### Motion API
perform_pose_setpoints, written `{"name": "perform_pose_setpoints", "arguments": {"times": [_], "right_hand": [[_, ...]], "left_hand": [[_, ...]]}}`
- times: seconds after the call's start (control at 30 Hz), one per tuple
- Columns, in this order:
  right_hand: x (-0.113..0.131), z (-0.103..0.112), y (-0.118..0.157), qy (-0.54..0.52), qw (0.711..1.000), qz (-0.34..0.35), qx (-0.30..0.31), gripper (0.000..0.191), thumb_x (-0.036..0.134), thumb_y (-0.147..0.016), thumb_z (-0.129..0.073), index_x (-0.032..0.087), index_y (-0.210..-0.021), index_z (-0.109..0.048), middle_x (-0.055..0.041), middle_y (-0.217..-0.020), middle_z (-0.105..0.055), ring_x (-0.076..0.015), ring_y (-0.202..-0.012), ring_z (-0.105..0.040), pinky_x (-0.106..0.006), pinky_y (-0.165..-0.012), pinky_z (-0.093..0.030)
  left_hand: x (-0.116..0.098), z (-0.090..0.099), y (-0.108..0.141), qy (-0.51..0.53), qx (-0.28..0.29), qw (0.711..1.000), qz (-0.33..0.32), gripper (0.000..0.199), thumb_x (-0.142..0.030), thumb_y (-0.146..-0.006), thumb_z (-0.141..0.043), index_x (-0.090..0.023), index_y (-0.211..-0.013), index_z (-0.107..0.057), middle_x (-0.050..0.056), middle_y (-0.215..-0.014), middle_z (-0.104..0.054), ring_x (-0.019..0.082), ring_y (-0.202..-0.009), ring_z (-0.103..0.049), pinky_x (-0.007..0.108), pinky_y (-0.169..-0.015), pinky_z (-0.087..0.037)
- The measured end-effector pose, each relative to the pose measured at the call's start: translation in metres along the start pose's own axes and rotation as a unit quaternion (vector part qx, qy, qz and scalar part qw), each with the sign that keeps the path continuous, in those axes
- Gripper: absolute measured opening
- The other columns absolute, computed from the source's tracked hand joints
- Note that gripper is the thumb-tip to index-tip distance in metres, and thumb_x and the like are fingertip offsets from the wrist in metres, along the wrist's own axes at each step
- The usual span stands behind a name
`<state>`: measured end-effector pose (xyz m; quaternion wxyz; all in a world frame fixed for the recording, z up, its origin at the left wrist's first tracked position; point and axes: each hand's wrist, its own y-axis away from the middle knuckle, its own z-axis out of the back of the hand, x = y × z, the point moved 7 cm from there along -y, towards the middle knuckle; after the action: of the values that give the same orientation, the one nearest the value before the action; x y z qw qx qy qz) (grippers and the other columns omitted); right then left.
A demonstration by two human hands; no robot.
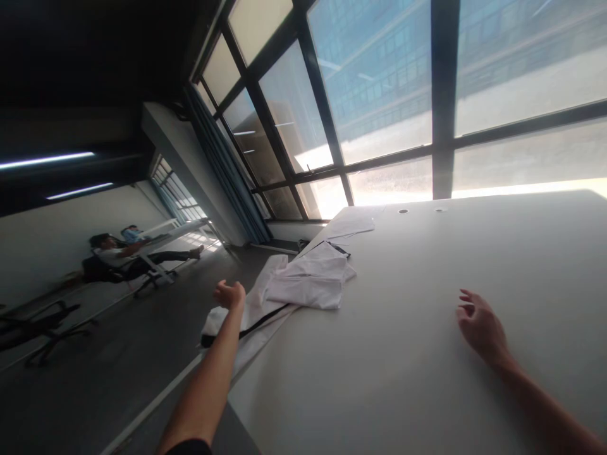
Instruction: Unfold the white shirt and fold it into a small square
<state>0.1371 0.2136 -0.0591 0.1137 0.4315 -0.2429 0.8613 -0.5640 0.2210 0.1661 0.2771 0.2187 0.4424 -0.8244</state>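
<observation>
A crumpled white cloth garment with black trim (308,281) lies over the left edge of the white table (403,354), part of it hanging off the side. My left hand (229,294) is raised just left of the garment, beyond the table edge, with its fingers apart and nothing visible in them. Over the right part of the table is my right hand (481,322), its fingers spread and slightly curled, holding nothing. Whether it touches the tabletop cannot be made out.
White sheets (353,224) lie at the table's far left corner, near two round cable holes. Large windows rise behind the table, with a blue curtain (227,164) to their left. Farther left, people sit at another desk, and an office chair (42,322) stands nearer.
</observation>
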Motion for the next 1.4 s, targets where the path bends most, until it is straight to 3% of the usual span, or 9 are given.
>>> {"name": "perform_pose_setpoints", "arguments": {"times": [0.07,0.13,0.27,0.37,0.53,0.63,0.73,0.97,1.4], "right_hand": [[0.0,0.0,0.0,0.003,1.0,0.002,-0.001,0.053,0.03,-0.084,-0.052,0.017,-0.135,-0.061,-0.0135,-0.12,-0.072,-0.025,-0.095,-0.072,-0.035,-0.081,-0.053],[-0.001,0.0,0.0,0.006,1.0,0.003,-0.003,0.052,0.03,-0.084,-0.052,0.017,-0.133,-0.062,-0.0135,-0.119,-0.072,-0.0256,-0.094,-0.072,-0.036,-0.082,-0.053],[-0.005,-0.001,-0.002,0.002,1.0,0.006,-0.002,0.05,0.031,-0.083,-0.052,0.017,-0.13,-0.064,-0.014,-0.117,-0.073,-0.026,-0.091,-0.072,-0.039,-0.085,-0.053],[-0.007,0.0,-0.002,-0.004,1.0,0.002,-0.002,0.05,0.033,-0.082,-0.052,0.016,-0.128,-0.065,-0.015,-0.116,-0.073,-0.0268,-0.091,-0.072,-0.04,-0.087,-0.054],[-0.004,0.004,0.0,-0.011,1.0,-0.005,-0.003,0.051,0.034,-0.081,-0.052,0.015,-0.126,-0.066,-0.0151,-0.114,-0.074,-0.026,-0.09,-0.073,-0.037,-0.086,-0.055],[-0.001,0.003,0.0,0.003,1.0,-0.002,-0.002,0.051,0.034,-0.082,-0.052,0.016,-0.127,-0.066,-0.0148,-0.113,-0.073,-0.0263,-0.09,-0.072,-0.038,-0.085,-0.055],[0.0,0.001,0.0,0.014,1.0,0.001,0.003,0.05,0.033,-0.084,-0.051,0.016,-0.129,-0.065,-0.0143,-0.112,-0.073,-0.0263,-0.09,-0.072,-0.039,-0.086,-0.054],[0.001,0.001,0.0,0.009,1.0,0.006,0.005,0.05,0.032,-0.084,-0.051,0.016,-0.129,-0.064,-0.0148,-0.118,-0.072,-0.0253,-0.09,-0.072,-0.038,-0.086,-0.054],[-0.001,-0.001,0.0,0.025,1.0,0.005,0.012,0.052,0.037,-0.084,-0.05,0.016,-0.129,-0.065,-0.0146,-0.114,-0.073,-0.0268,-0.091,-0.071,-0.039,-0.085,-0.053]], "left_hand": [[0.018,0.0,0.02,-0.027,-0.024,0.999,0.009,0.042,-0.013,-0.083,-0.053,-0.01,-0.125,-0.053,0.026,-0.13,-0.054,0.044,-0.131,-0.047,0.067,-0.103,-0.04],[0.014,-0.015,0.05,-0.024,-0.008,0.998,-0.055,0.041,-0.013,-0.082,-0.053,-0.013,-0.123,-0.056,0.023,-0.13,-0.056,0.04,-0.132,-0.048,0.061,-0.108,-0.04],[-0.037,-0.073,0.141,0.018,0.14,0.941,-0.309,0.035,-0.013,-0.088,-0.049,-0.021,-0.119,-0.063,0.013,-0.123,-0.065,0.03,-0.124,-0.058,0.047,-0.11,-0.044],[-0.057,-0.105,0.187,-0.016,0.23,0.892,-0.39,0.04,-0.02,-0.091,-0.057,-0.023,-0.131,-0.062,0.012,-0.136,-0.063,0.029,-0.132,-0.055,0.048,-0.115,-0.041],[-0.018,-0.102,0.148,-0.13,0.254,0.89,-0.355,0.058,-0.033,-0.087,-0.074,-0.029,-0.143,-0.06,0.012,-0.15,-0.054,0.036,-0.143,-0.044,0.052,-0.116,-0.037],[0.023,-0.09,0.112,-0.17,0.299,0.887,-0.308,0.06,-0.048,-0.088,-0.074,-0.028,-0.143,-0.062,0.013,-0.137,-0.06,0.034,-0.127,-0.056,0.046,-0.109,-0.044],[0.045,-0.087,0.106,-0.162,0.355,0.879,-0.274,0.052,-0.046,-0.097,-0.061,-0.026,-0.145,-0.06,0.01,-0.122,-0.065,0.028,-0.115,-0.062,0.038,-0.102,-0.047],[0.038,-0.101,0.13,-0.211,0.34,0.885,-0.237,0.028,-0.017,-0.101,-0.044,-0.023,-0.121,-0.062,0.009,-0.117,-0.074,0.025,-0.106,-0.07,0.031,-0.086,-0.046],[0.007,-0.103,0.15,-0.266,0.292,0.899,-0.19,0.027,-0.019,-0.1,-0.044,-0.016,-0.117,-0.065,0.016,-0.101,-0.074,0.032,-0.098,-0.072,0.039,-0.083,-0.049]]}}
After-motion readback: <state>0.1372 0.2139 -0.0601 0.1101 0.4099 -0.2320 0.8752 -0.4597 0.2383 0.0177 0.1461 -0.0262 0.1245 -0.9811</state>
